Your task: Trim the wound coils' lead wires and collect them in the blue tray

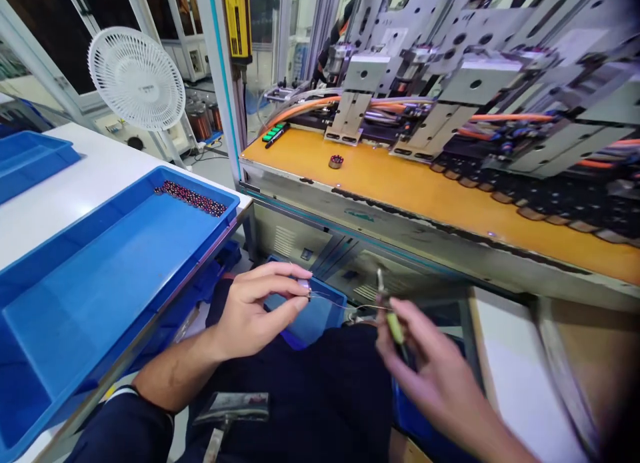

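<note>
Head view: the left hand (250, 309) is pinching a small part (304, 287) between thumb and fingertips, above a blue bin (330, 313). Thin wires (327, 301) are extending from it toward the hand tool (395, 327), which the right hand (430, 356) is gripping. Blur is obscuring the tool's tip; whether it is biting on wire cannot be told.

Risks, as judged: uneven pulling could be snapping or kinking a wire; a loose pinch could be letting the part drop into the bin; a slipping tool could be nicking the fingers.

Markings: the fan (137, 79) is bearing a hub label, too small to read. No brand or other writing is showing legibly.
</note>
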Available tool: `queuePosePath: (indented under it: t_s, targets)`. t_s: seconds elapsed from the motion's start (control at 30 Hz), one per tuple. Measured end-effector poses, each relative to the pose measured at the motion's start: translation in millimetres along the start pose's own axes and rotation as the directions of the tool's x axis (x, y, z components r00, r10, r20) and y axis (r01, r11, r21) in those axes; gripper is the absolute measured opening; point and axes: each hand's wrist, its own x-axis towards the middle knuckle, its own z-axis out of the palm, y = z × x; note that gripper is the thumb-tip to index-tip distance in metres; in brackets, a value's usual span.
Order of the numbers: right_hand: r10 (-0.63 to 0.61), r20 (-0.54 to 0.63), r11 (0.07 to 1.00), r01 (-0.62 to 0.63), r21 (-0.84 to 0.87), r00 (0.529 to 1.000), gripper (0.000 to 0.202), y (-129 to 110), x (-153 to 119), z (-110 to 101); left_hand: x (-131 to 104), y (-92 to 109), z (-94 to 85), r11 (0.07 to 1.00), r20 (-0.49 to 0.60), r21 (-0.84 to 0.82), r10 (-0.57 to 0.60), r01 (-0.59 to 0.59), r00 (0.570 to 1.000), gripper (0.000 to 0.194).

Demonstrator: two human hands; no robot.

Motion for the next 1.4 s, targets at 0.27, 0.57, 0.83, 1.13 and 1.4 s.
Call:
queuePosePath:
  t_s: [0.27,0.57,0.83,1.13,1.4]
  targets:
    - [0.170,0.312,0.729,-0.332,0.599,0.935,0.065,-42.5,-60.8,38.5,1.7,-2.6,13.3,1.000,0.044,0.013,-0.002,0.001,0.999,0.025]
    - [0.079,0.310,0.687,-0.277,0.672,0.947,0.071,-46.3,-35.5,36.1,-2.0,2.5,12.7,0.998,0.064,0.058,0.002,-0.006,0.998,0.024]
    - [0.101,0.253,0.643,-0.257,0.721,0.962,0.074,-53.5,-30.5,35.7,-0.9,2.0,15.0,0.998,0.074,0.056,0.005,-0.009,0.997,0.025]
    - [0.143,0.198,0.703,-0.240,0.669,0.970,0.052,-49.4,-32.0,41.6,-1.0,1.6,17.5,0.999,0.103,0.053,-0.005,-0.001,0.995,0.025]
    - [0.286,0.331,0.611,-0.437,0.660,0.899,0.044,-44.6,-29.1,28.7,-5.5,-7.7,11.8,0.988,0.165,-0.021,0.157,-0.156,0.974,0.033]
